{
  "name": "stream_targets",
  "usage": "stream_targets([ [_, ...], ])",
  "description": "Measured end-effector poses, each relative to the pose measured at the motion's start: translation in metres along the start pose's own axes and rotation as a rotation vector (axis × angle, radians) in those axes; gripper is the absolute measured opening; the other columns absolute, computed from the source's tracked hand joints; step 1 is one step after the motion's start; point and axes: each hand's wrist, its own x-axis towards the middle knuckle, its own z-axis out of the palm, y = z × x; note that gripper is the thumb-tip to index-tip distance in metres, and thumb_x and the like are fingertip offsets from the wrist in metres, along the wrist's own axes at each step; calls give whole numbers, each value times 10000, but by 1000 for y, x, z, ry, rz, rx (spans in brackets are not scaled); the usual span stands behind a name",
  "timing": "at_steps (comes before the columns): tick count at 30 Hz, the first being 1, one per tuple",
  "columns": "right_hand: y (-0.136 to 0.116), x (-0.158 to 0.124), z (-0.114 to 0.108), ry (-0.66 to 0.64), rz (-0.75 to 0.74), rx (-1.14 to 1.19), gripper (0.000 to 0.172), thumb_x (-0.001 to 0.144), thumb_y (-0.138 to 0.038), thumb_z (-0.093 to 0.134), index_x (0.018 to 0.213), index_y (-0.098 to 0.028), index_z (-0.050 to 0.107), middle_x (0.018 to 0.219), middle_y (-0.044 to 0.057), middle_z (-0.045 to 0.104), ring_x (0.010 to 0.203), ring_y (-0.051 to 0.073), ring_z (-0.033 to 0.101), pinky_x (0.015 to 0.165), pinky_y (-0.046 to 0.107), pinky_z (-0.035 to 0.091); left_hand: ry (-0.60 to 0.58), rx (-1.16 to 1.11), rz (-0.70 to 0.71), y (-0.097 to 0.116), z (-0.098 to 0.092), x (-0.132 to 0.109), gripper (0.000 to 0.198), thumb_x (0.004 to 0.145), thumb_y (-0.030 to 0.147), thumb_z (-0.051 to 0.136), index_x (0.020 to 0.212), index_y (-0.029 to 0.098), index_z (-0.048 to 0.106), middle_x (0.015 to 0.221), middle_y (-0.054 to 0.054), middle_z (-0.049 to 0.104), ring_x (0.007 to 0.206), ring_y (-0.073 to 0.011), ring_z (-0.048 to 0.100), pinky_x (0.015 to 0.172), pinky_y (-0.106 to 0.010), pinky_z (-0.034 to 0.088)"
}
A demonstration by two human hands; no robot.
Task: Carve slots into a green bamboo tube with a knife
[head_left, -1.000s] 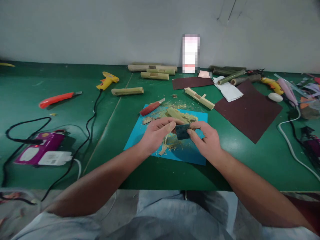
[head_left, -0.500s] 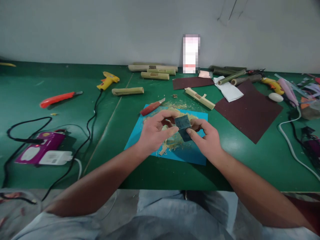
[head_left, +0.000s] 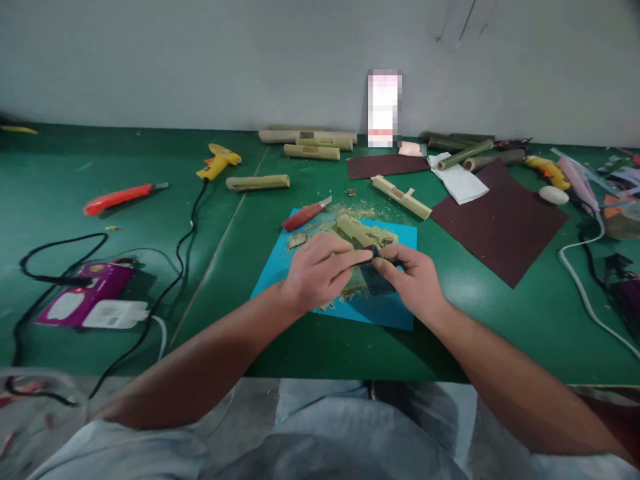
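A small folded piece of dark grey sandpaper (head_left: 379,281) is held up over the blue sheet (head_left: 390,319). My left hand (head_left: 320,270) is closed on its upper edge, fingers pressed along the fold. My right hand (head_left: 414,275) pinches the other side between thumb and fingers. Just beyond my hands, a pale bamboo piece (head_left: 351,229) lies among shavings on the sheet, its near part hidden. A red-handled carving knife (head_left: 304,217) rests at the sheet's far left corner, close to my left hand.
A notched bamboo piece (head_left: 401,198) and brown sandpaper sheets (head_left: 503,223) lie to the right. More bamboo tubes (head_left: 313,153) are at the back. On the left are a yellow glue gun (head_left: 220,161), a red knife (head_left: 120,199), and a purple power strip (head_left: 90,293) with cords.
The sandpaper has turned from broad face up to edge-on, folded between my hands. My left hand has moved right and closed on it; the bamboo piece beyond shows more.
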Motion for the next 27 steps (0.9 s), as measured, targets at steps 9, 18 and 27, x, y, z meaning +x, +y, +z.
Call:
stream_targets([
  [9, -1, -2, -1, 5, -34, 8, 195, 840, -395, 649, 748, -223, 642, 683, -15, 585, 657, 133, 508, 616, 283, 414, -100, -64, 59, -1, -1, 6, 391, 842, 332, 743, 1203, 234, 630, 1183, -117, 640, 1095, -267, 636, 929, -447, 551],
  [18, -2, -2, 0, -30, -56, -80, 174, 832, -358, 631, 716, -230, 607, 684, -14, 608, 644, 133, 529, 618, 280, 431, -30, -116, -251, 7, -2, 4, 137, 912, 207, 642, 1033, 217, 707, 938, -46, 729, 863, -180, 671, 798, -315, 542],
  [27, -5, 1, 1, -120, 64, -37, 218, 824, -382, 617, 678, -230, 560, 667, -21, 572, 638, 132, 510, 604, 281, 417, -34, -565, -959, 3, 7, 4, 289, 837, 335, 699, 608, 189, 599, 560, 30, 482, 551, -114, 428, 524, -272, 309],
])
